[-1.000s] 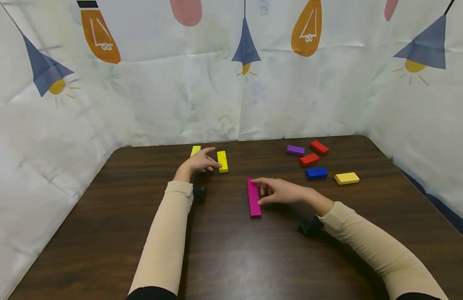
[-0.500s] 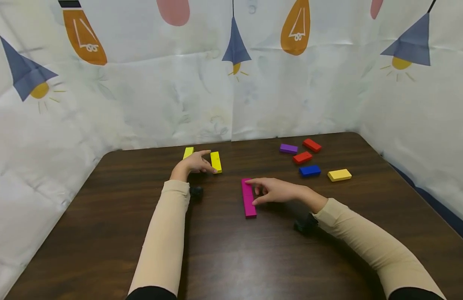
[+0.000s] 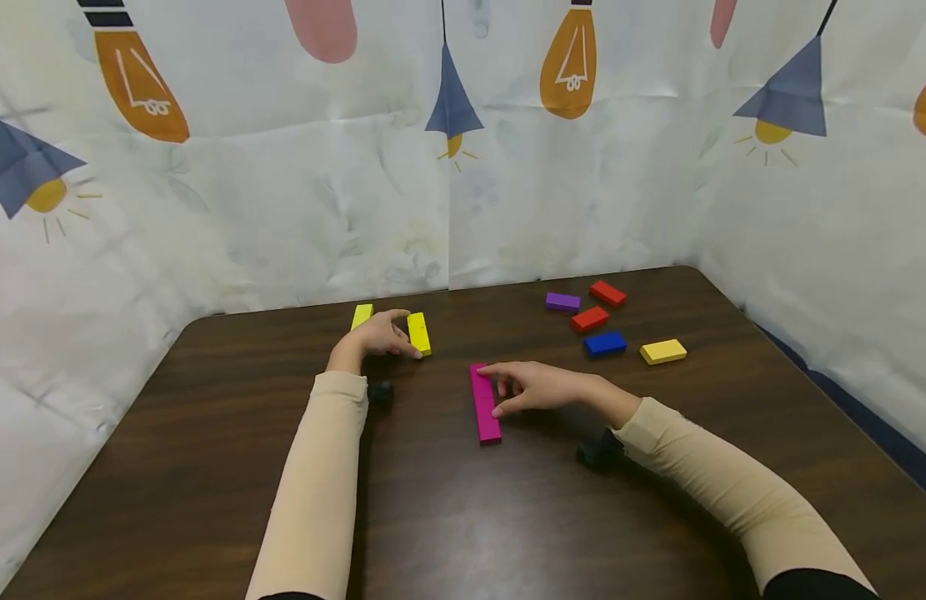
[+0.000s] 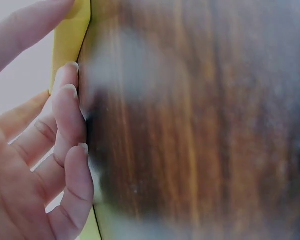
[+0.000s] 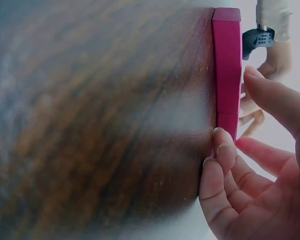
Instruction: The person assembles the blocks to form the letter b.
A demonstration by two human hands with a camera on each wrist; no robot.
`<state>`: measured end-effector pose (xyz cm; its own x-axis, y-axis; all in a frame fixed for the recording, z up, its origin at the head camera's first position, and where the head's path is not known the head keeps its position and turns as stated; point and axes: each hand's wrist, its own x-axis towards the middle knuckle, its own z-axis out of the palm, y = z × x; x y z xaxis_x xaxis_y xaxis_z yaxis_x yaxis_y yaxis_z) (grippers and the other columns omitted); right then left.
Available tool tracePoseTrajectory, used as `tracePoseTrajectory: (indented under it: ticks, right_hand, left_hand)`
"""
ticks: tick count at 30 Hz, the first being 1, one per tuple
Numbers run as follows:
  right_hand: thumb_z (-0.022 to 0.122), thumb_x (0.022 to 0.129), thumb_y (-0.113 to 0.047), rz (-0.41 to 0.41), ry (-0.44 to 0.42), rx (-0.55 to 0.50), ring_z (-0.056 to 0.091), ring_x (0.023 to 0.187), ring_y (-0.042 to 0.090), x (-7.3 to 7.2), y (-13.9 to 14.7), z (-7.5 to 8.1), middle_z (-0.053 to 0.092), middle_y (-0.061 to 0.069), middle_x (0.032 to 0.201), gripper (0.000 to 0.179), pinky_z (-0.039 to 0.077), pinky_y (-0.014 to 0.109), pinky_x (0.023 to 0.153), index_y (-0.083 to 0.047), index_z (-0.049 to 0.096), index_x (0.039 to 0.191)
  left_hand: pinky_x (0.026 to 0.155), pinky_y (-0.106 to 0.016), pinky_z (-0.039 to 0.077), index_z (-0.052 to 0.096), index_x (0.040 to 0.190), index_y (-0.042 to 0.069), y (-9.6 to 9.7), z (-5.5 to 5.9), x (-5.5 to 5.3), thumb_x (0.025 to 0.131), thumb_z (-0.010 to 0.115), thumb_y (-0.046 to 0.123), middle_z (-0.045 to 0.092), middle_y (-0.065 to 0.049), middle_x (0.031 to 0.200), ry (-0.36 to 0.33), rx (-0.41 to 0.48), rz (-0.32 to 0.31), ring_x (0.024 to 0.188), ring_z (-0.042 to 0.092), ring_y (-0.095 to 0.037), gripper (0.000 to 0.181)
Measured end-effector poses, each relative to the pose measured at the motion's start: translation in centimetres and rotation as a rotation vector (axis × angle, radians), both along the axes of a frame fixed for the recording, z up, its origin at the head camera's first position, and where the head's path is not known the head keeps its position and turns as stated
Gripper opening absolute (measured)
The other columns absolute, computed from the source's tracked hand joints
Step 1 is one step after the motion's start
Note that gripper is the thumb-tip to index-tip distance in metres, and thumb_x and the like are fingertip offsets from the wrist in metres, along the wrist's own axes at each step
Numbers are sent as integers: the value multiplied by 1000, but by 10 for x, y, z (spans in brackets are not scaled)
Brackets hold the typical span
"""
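My left hand (image 3: 376, 335) holds a yellow block (image 3: 419, 334) near the back of the table, index finger at its far end and thumb at its near end. In the left wrist view, the thumb overlaps the yellow block (image 4: 70, 42) while the other fingers bend beside it. A second yellow block (image 3: 362, 314) lies partly hidden behind this hand. At mid-table, two magenta blocks (image 3: 487, 427) form one straight row, end to end. My right hand (image 3: 541, 387) rests its spread index finger and thumb on that row. The right wrist view shows a seam between the magenta blocks (image 5: 227, 65).
Toward the back right lie a purple block (image 3: 563, 302), two red blocks (image 3: 590, 319), a blue block (image 3: 605, 344) and a paler yellow block (image 3: 663, 352). The dark wooden table (image 3: 432, 517) is surrounded by a white printed curtain (image 3: 297, 200).
The head view has turned slightly right, so everything shifts left in the picture. Both hands keep their places at the yellow and magenta blocks.
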<state>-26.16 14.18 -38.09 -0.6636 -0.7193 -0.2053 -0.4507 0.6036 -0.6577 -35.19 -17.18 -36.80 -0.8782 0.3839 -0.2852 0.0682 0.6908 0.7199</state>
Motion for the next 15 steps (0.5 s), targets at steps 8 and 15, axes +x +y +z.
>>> tracePoseTrajectory:
  ticks: [8,15]
  right_hand:
    - [74,97,-26,-18,-13,-11,49,78,13,4,-1,3,54,3,104,69,39,28,71,-3,42,154]
    - [73,95,-43,39,5,-68,51,81,15,-24,9,-37,55,2,106,78,41,31,70,-9,40,156]
  left_hand:
    - [79,-32,46,25,157,-7,2,0,0,87,82,13,68,-12,98,73,-28,-10,74,57,-17,93]
    - [80,-32,46,25,157,-7,1,1,2,87,83,15,69,-13,100,73,-32,16,75,58,-18,93]
